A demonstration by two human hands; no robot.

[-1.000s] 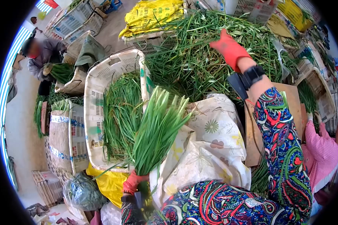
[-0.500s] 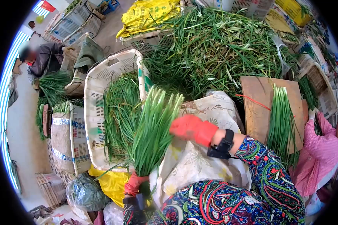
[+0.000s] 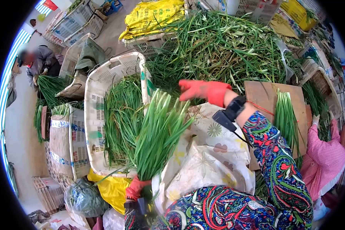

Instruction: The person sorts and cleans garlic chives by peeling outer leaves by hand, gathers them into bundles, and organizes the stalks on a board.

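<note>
My left hand (image 3: 137,188), in a red glove, grips the leafy lower end of a bunch of green chives (image 3: 157,134). The pale stalk ends point upward and fan out a little. My right hand (image 3: 203,92), also red-gloved, is just right of the stalk tips and apart from them; its fingers are stretched out and spread, with nothing visible in them. A patterned pale cloth (image 3: 214,153) lies over my lap beneath the bunch. To the right, another neat bunch of chives (image 3: 285,119) rests on a brown board (image 3: 258,96).
A white plastic crate (image 3: 90,115) with loose chives stands at left. Ahead is a large heap of chives (image 3: 226,50). A yellow sack (image 3: 151,17) lies behind it. Co-workers sit at far left (image 3: 46,61) and in pink at right (image 3: 326,153).
My right hand has moved up and away from the bunch, and its fingers have spread. The bunch's stalks lean slightly more to the right. My left hand keeps its grip in about the same place.
</note>
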